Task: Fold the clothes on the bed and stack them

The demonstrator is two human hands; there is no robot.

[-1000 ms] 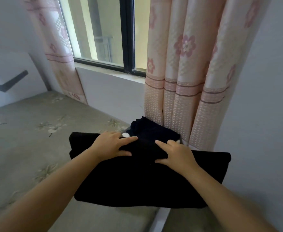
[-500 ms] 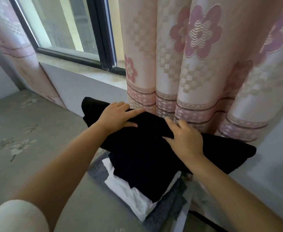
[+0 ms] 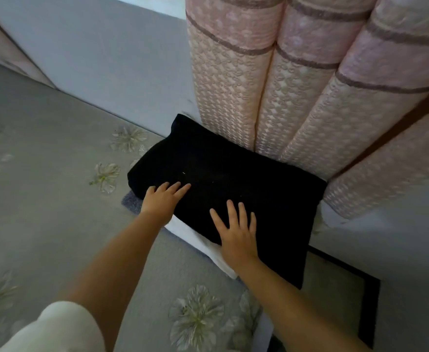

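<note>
A folded black garment (image 3: 228,189) lies on top of a small stack at the far corner of the bed (image 3: 43,199), pressed up against the pink patterned curtain (image 3: 297,97) and the grey wall (image 3: 106,59) below the window. Under it a white garment (image 3: 208,246) shows along the near edge, and a sliver of grey-blue cloth (image 3: 132,203) pokes out at the left corner, so the pile holds at least three pieces; how neatly the lower ones are folded is hard to tell, since the black one covers most of them. The left hand (image 3: 161,201) rests on the near-left corner of the black garment with its fingers (image 3: 176,188) straight and lightly spread, and the right hand (image 3: 236,232) lies flat on the near edge, fingers (image 3: 233,212) splayed, pinching nothing. Both look to be pressing or smoothing the top piece down. Judging from this, the stacking of this garment is as good as done. No other loose clothes appear on the visible stretch of floral bedding, so the task seems near its end, though much of the bed is out of view. A white sleeve (image 3: 56,331) shows at the lower left.
</note>
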